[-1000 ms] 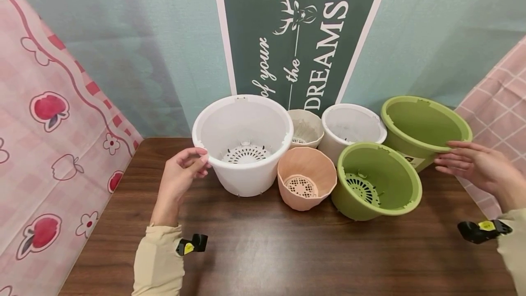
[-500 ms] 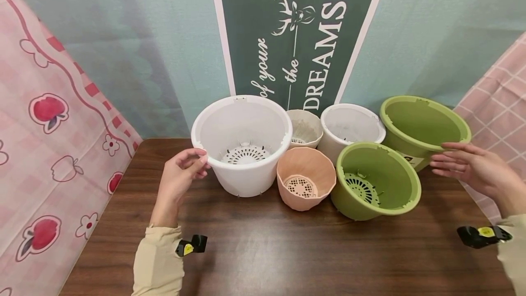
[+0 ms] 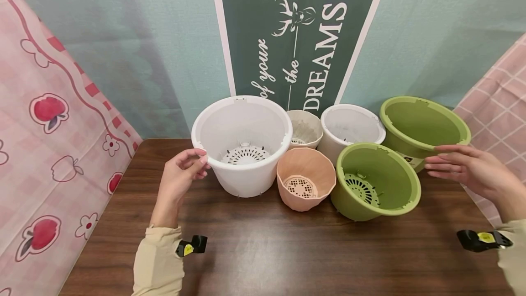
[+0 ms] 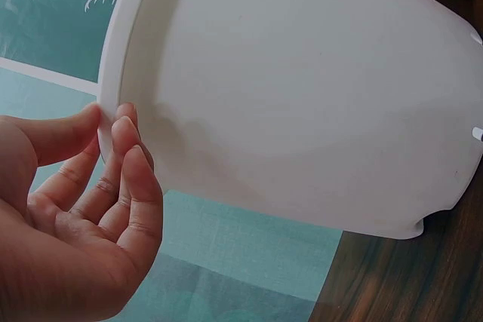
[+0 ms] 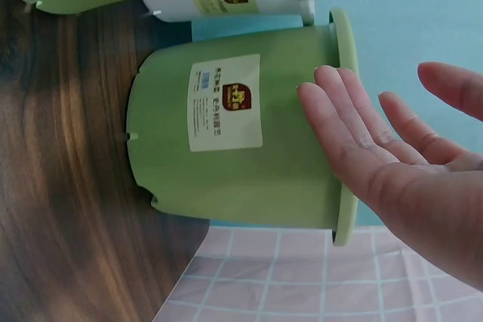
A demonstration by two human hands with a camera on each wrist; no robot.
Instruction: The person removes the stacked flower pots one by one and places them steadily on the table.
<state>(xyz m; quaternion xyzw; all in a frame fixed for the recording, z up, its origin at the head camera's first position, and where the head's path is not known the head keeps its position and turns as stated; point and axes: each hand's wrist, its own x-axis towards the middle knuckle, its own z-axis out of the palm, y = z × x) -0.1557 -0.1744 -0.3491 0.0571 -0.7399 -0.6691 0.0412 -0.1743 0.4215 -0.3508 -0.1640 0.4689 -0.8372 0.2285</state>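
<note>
At the left of the group stands a large white plant pot [image 3: 242, 182] with a slotted bottom. My left hand [image 3: 182, 172] pinches its rim at the left front; in the left wrist view the thumb and fingertips [image 4: 124, 133] meet at that rim. My right hand [image 3: 472, 168] is held with straight fingers by the rear green plant pot [image 3: 427, 122], which carries a paper label [image 5: 225, 103]. In the right wrist view the fingers overlap this pot's rim; whether they touch it I cannot tell. A second green pot [image 3: 378, 177] stands in front, tilted in view.
Between the large white pot and the green ones stand a peach faceted pot [image 3: 306, 200], a small cream pot [image 3: 306, 127] and a smaller white pot [image 3: 353, 122]. All are on a dark wooden table [image 3: 287, 250]. Behind hangs a teal curtain [image 3: 164, 49]; pink cloths [image 3: 53, 159] flank both sides.
My right hand has shifted a little to the left along the front of the rear green pot. My left hand stays at the white pot's rim, and the pots keep their places.
</note>
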